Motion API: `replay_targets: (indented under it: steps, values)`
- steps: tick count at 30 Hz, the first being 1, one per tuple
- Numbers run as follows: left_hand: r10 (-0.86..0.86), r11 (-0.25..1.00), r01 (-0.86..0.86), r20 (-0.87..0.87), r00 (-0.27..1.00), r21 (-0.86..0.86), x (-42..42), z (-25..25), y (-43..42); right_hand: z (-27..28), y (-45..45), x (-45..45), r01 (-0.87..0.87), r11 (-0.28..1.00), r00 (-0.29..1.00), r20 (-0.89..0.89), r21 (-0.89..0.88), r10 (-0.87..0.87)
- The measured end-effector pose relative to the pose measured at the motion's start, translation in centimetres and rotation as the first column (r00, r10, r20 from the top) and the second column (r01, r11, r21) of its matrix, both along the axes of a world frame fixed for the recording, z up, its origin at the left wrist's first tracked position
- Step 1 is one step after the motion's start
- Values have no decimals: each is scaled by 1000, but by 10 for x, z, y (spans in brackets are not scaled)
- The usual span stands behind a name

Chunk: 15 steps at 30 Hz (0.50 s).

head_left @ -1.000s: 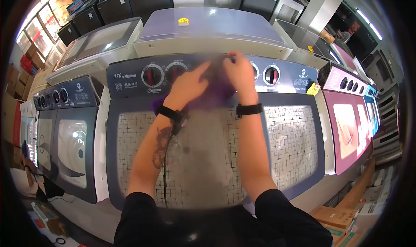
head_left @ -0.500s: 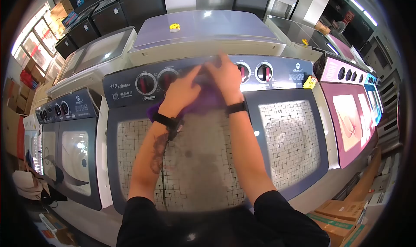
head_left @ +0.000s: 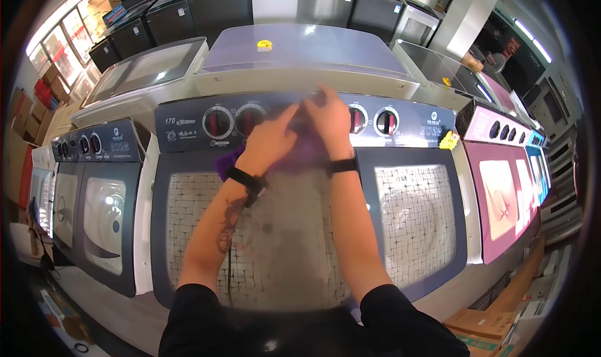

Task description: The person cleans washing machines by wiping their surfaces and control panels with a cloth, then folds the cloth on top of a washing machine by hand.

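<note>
A twin-tub washing machine [head_left: 369, 156] with a dark blue control panel and patterned lids lies in front of me. My left hand [head_left: 271, 139] is over the left-centre of the panel, forefinger stretched up and right. Close beside it, my right hand [head_left: 327, 120] has bent fingers near the panel's middle. A purple cloth [head_left: 300, 151] is bunched beneath and between my hands; a blur over the centre hides what the fingertips grip. One dark knob [head_left: 217, 123] shows left of my hands, another [head_left: 386, 122] to their right. Black bands circle both wrists.
Another washer [head_left: 103, 200] stands at the left and a pink one [head_left: 501, 188] at the right. Behind the panel is a machine with a lilac lid [head_left: 300, 47]. A yellow tag [head_left: 448, 140] sits at the panel's right end. Cardboard boxes [head_left: 485, 322] lie at the lower right.
Compared with a second ago, my right hand has moved left, closer to my left hand. The camera view has shifted slightly. The purple cloth stays by my hands.
</note>
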<state>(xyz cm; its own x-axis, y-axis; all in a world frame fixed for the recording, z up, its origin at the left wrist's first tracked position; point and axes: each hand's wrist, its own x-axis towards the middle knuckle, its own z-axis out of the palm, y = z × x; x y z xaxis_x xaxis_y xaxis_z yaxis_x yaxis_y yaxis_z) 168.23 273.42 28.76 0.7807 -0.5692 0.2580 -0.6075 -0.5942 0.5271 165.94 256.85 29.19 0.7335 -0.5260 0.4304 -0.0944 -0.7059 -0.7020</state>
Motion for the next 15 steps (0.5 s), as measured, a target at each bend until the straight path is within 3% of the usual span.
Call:
replay_targets:
  steps: [2, 5, 15]
  values:
    - [-3, 1000, 3, -22, 1000, -10, 2, 3, -1, 0, 1, 2, -18, 1000, 1000, 23, 15, 17]
    - [-14, 1000, 14, -22, 1000, 9, 2, 4, 1, -1, 9, 7, 54, 997, 988, -144, -51, -61]
    - [-21, 999, 21, 4, 1000, 45, 4, 1, -2, 2, 16, 1, 75, 997, 997, -22, -2, -75]
